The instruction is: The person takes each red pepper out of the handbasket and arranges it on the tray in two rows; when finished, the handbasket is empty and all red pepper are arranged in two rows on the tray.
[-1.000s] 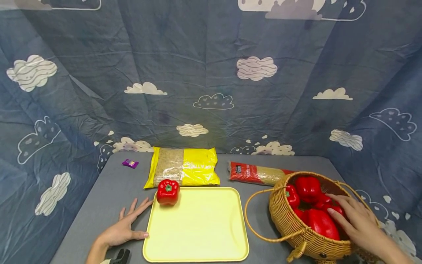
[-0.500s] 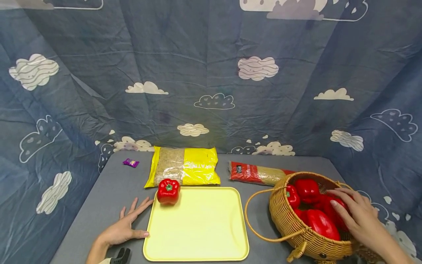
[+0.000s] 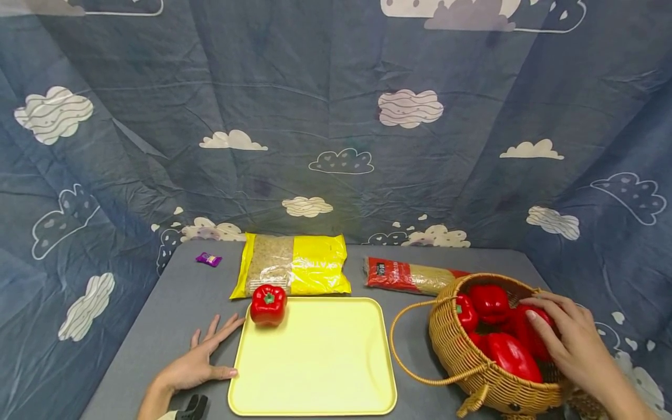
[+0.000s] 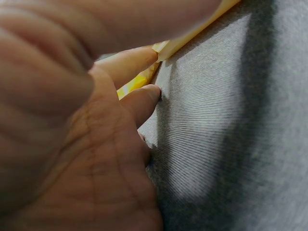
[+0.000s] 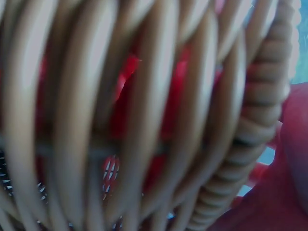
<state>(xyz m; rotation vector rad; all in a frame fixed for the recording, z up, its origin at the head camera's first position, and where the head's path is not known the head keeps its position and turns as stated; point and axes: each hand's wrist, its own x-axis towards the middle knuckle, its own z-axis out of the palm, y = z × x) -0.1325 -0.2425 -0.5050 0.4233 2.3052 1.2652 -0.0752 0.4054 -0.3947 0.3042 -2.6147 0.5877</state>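
Note:
My right hand [image 3: 574,335] reaches over the rim of a wicker basket [image 3: 457,350]. Its thumb and fingers hold a red bell pepper [image 3: 527,332] among several other red peppers [image 3: 514,356] inside. The basket's weave fills most of the right wrist view, with red showing through the gaps. On the left, my left hand [image 3: 196,364] lies with spread fingers, thumb and index tip touching the left edge of a pale yellow tray [image 3: 315,373]. One red bell pepper [image 3: 268,305] stands at the tray's far left corner.
Behind the tray lies a yellow bag of grain [image 3: 294,265]. A red packet of noodles [image 3: 409,275] lies behind the basket, partly hidden by it. A small purple candy [image 3: 209,259] sits at the far left. The basket's handle [image 3: 399,344] sticks out toward the tray.
My right hand has closed round a red pepper in the basket, and that pepper has risen and turned a little. My left hand and the tray stay put.

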